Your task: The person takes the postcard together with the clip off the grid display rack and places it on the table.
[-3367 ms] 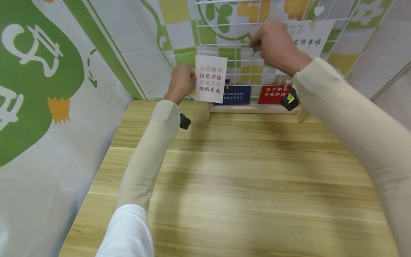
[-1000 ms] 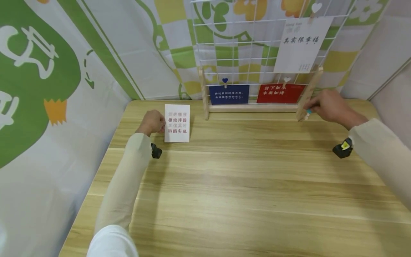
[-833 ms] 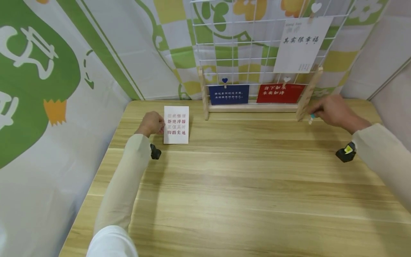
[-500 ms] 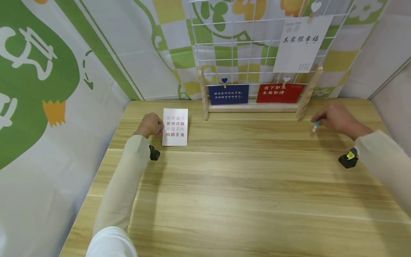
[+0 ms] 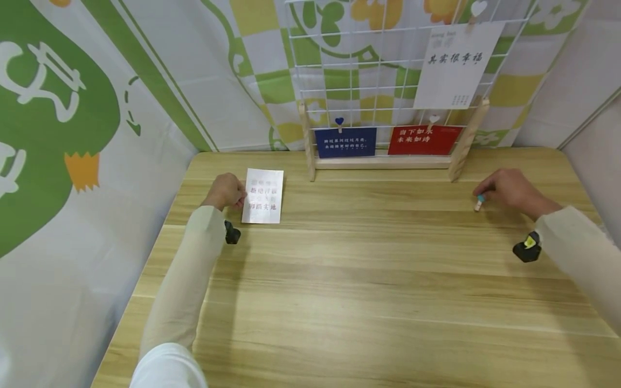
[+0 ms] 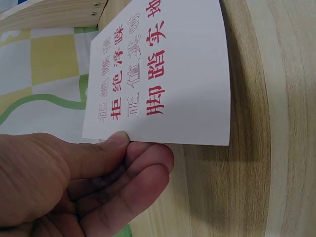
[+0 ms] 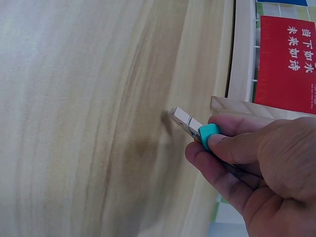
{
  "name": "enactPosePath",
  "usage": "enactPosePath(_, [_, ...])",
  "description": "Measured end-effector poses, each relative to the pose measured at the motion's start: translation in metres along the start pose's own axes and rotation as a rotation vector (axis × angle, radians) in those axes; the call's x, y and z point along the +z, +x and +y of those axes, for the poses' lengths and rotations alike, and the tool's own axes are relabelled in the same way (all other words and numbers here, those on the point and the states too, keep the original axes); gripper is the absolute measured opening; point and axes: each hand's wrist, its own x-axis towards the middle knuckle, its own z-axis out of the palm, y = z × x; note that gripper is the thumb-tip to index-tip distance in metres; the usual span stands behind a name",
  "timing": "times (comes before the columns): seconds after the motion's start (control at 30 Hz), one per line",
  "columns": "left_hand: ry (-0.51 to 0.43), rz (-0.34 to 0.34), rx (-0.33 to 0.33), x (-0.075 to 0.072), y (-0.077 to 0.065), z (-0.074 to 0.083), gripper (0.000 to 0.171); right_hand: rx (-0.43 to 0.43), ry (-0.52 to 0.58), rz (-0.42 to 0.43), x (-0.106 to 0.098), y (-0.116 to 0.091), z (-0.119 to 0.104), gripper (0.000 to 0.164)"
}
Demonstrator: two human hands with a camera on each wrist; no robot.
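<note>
My left hand [image 5: 227, 191] pinches the left edge of a white card [image 5: 263, 196] between thumb and fingers. Red and pale printed characters cover the card, which in the left wrist view is tilted just above the wooden table [image 5: 310, 302]. At the right, my right hand [image 5: 511, 189] holds a small wooden clothespin [image 7: 185, 120] by its teal end. The clothespin's bare tip points down close to the tabletop; whether it touches I cannot tell.
Behind stands a white wire grid [image 5: 359, 64] on a wooden stand [image 5: 383, 163]. Clipped to it are a blue card [image 5: 345, 143], a red card [image 5: 423, 140] and a larger white card [image 5: 456, 75], with heart-topped clothespins. A patterned cloth [image 5: 271, 64] hangs behind.
Both hands have come away from the grid and down toward the table, the left with the card, the right with the clothespin. Lately the card has tipped flatter and the right hand has lowered.
</note>
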Motion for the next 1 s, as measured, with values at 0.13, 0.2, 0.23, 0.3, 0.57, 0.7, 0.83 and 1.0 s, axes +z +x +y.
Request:
enactPosePath(0.13, [0.030, 0.003, 0.004, 0.0003, -0.0003, 0.0009, 0.018, -0.011, 0.004, -0.007, 0.0034, -0.0004, 0.0027, 0.013])
enactPosePath(0.2, [0.045, 0.005, 0.007, 0.0008, -0.0001, 0.0015, 0.018, -0.014, 0.004, -0.012, 0.0046, -0.0001, 0.0041, 0.013])
enactPosePath(0.23, [0.054, 0.008, 0.008, 0.0010, 0.0000, 0.0018, 0.018, -0.014, 0.002, -0.014, 0.0051, 0.0002, 0.0047, 0.013])
enactPosePath(0.3, [0.065, 0.019, 0.006, 0.0018, 0.0006, 0.0024, 0.018, -0.010, 0.001, -0.016, 0.0058, 0.0007, 0.0056, 0.013])
enactPosePath(0.57, [0.047, 0.019, -0.030, 0.0026, 0.0020, 0.0025, 0.018, -0.014, 0.000, -0.012, 0.0070, 0.0019, 0.0081, 0.014])
enactPosePath(0.7, [0.029, 0.006, -0.053, 0.0032, 0.0029, 0.0022, 0.018, -0.014, -0.002, -0.012, 0.0073, 0.0025, 0.0092, 0.013])
enactPosePath(0.83, [0.009, -0.015, -0.086, 0.0040, 0.0030, 0.0017, 0.018, -0.020, -0.010, -0.028, 0.0065, 0.0027, 0.0098, 0.013])
enactPosePath(1.0, [-0.007, -0.029, -0.114, 0.0045, 0.0023, -0.0001, 0.018, -0.024, -0.021, -0.048, 0.0049, 0.0034, 0.0084, 0.012])
